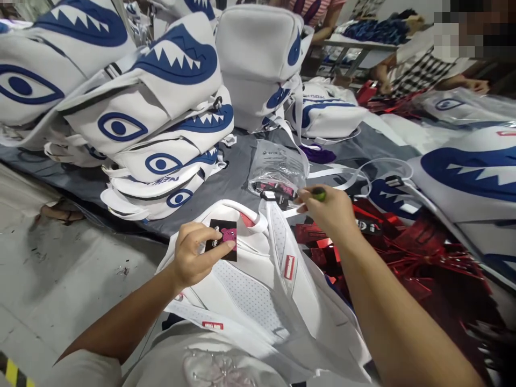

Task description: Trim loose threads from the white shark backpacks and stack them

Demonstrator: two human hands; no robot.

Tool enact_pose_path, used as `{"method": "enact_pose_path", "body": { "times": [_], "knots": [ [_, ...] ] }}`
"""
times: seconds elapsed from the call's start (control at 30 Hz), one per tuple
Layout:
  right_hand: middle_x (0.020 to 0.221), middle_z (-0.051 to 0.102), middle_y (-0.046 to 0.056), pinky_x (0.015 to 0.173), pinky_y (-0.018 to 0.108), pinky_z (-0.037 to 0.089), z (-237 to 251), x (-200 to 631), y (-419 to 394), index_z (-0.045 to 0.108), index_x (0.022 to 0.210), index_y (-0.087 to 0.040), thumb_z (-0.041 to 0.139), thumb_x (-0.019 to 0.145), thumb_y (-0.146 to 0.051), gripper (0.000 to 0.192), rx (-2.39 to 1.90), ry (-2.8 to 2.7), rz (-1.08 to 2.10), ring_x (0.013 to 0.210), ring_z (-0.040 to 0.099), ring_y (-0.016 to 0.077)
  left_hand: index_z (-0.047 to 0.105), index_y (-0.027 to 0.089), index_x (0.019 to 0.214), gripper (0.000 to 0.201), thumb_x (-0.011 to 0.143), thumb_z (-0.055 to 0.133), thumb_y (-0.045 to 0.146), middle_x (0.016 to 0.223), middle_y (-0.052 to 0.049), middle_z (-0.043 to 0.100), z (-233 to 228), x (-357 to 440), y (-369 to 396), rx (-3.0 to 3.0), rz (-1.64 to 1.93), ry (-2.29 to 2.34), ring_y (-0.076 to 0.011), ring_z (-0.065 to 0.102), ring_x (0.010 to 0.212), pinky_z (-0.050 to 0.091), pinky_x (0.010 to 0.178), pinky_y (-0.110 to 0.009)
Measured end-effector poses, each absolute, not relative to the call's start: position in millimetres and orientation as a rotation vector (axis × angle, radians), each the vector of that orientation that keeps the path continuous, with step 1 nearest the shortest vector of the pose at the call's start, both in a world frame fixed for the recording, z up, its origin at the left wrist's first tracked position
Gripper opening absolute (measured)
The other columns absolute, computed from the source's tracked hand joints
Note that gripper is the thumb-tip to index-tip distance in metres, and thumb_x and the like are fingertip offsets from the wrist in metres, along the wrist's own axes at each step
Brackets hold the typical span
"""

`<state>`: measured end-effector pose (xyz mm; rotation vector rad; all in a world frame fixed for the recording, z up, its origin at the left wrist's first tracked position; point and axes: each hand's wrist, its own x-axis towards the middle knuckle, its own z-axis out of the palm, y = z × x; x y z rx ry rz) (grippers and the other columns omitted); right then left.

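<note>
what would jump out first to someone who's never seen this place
Probably the stacked white bags at the left and back of the table, with big blue eyes and jagged white teeth. Next, the shiny red heap to the right of the white bag in front of the person. On that bag, a black card with a pink figure also stands out, under the left hand's fingertips.

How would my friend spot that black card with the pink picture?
Find the white backpack nearest the camera, its grey mesh back facing up. Near its top handle, the left hand touches the black card. Unlike the pink-and-black things inside the plastic bag, it's outside, under two fingertips.
</note>
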<state>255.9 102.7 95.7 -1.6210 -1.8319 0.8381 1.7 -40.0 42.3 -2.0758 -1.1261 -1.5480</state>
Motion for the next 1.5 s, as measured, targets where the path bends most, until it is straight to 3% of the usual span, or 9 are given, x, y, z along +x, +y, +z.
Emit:
{"method": "enact_pose_path", "body": {
  "times": [0.17,0.3,0.47,0.67,0.77,0.93,1.07,1.23,1.5],
  "knots": [
    [0.062,0.063,0.001,0.043,0.022,0.031,120,225,1,0.073,0.09,-0.015,0.073,0.079,-0.058,0.045,-1.28,-1.774,1.727,0.047,0.048,0.009,0.072,0.022,0.098,0.018,0.085,0.068,0.01,0.084,-0.001,0.059,35,20,-42,-2.094,-1.541,-1.032,-0.0129,0.057,0.081,0.051,0.074,-0.027],
    [0.052,0.047,-0.007,0.039,0.02,0.024,96,214,-15,0.072,0.091,-0.015,0.079,0.074,-0.052,0.041,-1.251,-1.521,1.847,0.043,0.033,0.0056,0.065,0.018,0.111,0.022,0.09,0.063,0.013,0.099,-0.006,0.068,17,28,-52,-2.259,-1.558,-0.999,-0.0173,0.062,0.099,0.054,0.09,-0.033],
    [0.066,0.063,-0.001,0.05,0.023,0.041,79,220,-7,0.069,0.079,-0.018,0.071,0.082,-0.036,0.019,-1.235,-1.721,1.308,0.052,0.052,0.0102,0.047,0.018,0.142,0.072,0.085,0.071,0.055,0.125,-0.015,0.064,5,9,-66,-2.137,-1.8,-1.264,-0.0254,0.059,0.121,0.051,0.104,-0.044],
    [0.077,0.072,0.003,0.066,0.026,0.051,76,211,-25,0.068,0.087,-0.019,0.054,0.091,-0.013,0.016,-0.913,-2.175,0.584,0.071,0.068,0.0156,0.065,0.018,0.105,0.013,0.092,0.066,0.017,0.091,-0.005,0.075,23,16,-66,-2.388,-1.982,-1.533,-0.0126,0.072,0.083,0.059,0.075,-0.023],
    [0.075,0.071,0.002,0.064,0.024,0.052,74,212,-28,0.067,0.088,-0.019,0.053,0.091,-0.01,0.017,-0.901,-2.227,0.473,0.069,0.068,0.0145,0.065,0.018,0.107,0.022,0.089,0.063,0.006,0.094,-0.005,0.076,24,23,-68,-2.381,-1.789,-1.256,-0.0143,0.073,0.087,0.061,0.079,-0.026],
    [0.083,0.076,0.006,0.064,0.027,0.052,69,229,-10,0.072,0.093,-0.018,0.054,0.092,-0.015,0.019,-1.162,-2.258,0.144,0.074,0.071,0.0197,0.053,0.019,0.138,0.051,0.093,0.066,0.038,0.134,-0.017,0.064,8,0,-61,-2.299,-1.468,-1.553,-0.0282,0.056,0.132,0.049,0.109,-0.047],
    [0.089,0.078,0.004,0.062,0.027,0.05,69,224,5,0.075,0.104,-0.022,0.052,0.087,-0.009,0.031,-1.427,-2.407,0.156,0.078,0.073,0.0211,0.055,0.022,0.139,0.054,0.09,0.067,0.042,0.16,-0.022,0.031,-7,-26,-48,-2.325,-1.091,-1.849,-0.0409,0.03,0.15,0.039,0.113,-0.063],
    [0.088,0.078,0.006,0.062,0.029,0.047,75,191,13,0.075,0.108,-0.023,0.054,0.083,-0.005,0.038,-1.56,-2.948,0.364,0.08,0.073,0.0253,0.061,0.021,0.123,0.034,0.09,0.068,0.026,0.154,-0.018,0.042,-17,-34,-45,-2.441,-1.372,-1.648,-0.0295,0.046,0.142,0.047,0.112,-0.047],
    [0.092,0.074,0.016,0.067,0.03,0.051,80,164,27,0.073,0.096,-0.011,0.051,0.088,0.0,0.026,-1.248,-3.302,0.307,0.084,0.073,0.0267,0.029,0.024,0.155,0.079,0.089,0.07,0.038,0.153,-0.017,0.046,-22,-35,-43,-2.337,-1.318,-1.937,-0.0275,0.045,0.144,0.045,0.115,-0.043]
  ]
}}
